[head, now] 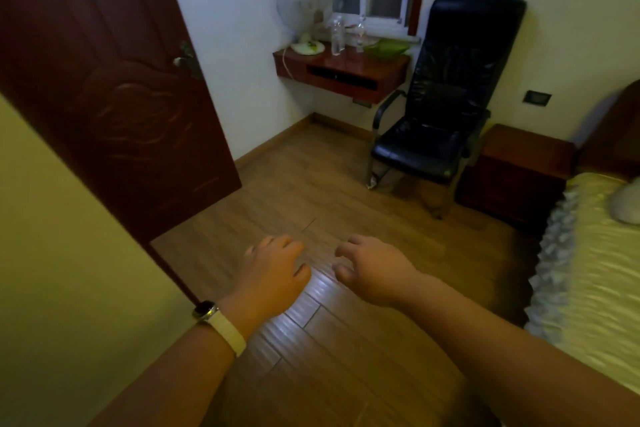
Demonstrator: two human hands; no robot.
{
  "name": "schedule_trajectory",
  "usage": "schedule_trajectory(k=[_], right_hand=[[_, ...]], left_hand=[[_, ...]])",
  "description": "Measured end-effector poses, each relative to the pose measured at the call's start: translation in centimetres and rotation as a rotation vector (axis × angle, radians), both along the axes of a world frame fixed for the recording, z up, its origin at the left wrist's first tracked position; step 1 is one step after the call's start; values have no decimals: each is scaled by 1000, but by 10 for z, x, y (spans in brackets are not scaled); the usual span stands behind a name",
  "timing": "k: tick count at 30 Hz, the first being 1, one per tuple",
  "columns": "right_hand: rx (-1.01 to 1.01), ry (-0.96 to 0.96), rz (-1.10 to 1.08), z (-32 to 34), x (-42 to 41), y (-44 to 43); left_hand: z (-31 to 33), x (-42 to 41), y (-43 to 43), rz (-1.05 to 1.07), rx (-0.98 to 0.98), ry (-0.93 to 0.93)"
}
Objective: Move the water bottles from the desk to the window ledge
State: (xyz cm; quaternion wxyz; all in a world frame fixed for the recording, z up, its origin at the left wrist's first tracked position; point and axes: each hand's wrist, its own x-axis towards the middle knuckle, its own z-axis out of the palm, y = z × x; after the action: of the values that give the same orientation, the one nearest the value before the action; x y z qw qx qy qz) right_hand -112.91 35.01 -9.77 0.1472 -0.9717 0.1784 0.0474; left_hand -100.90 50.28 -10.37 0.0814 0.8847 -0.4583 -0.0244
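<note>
Far off, water bottles [336, 36] stand on the desk [349, 71]; left hand [273, 274] and right hand [372, 272] hover empty (fingers [281, 242] loosely curled).

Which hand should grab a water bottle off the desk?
Probably right. Both are empty and far away, but the right hand lines up with the water bottles; the left hand is nearer the door.

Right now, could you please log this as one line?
left hand: open, empty | right hand: open, empty | water bottles: on desk
</note>
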Motion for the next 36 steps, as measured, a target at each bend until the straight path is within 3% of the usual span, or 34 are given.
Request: schedule_trajectory(k=[7, 19, 25, 36], right_hand=[[11, 27, -129, -1, 40, -75], [-32, 131, -266, -16, 207, -177], [-82, 21, -320, 14, 300, -221], [-94, -43, -277, 18, 426, -298]], left_hand=[[5, 59, -73, -177, 19, -47], [-32, 254, -178, -187, 18, 31], [-12, 362, -224, -233, -8, 25], [-14, 484, -277, -144, -14, 22]])
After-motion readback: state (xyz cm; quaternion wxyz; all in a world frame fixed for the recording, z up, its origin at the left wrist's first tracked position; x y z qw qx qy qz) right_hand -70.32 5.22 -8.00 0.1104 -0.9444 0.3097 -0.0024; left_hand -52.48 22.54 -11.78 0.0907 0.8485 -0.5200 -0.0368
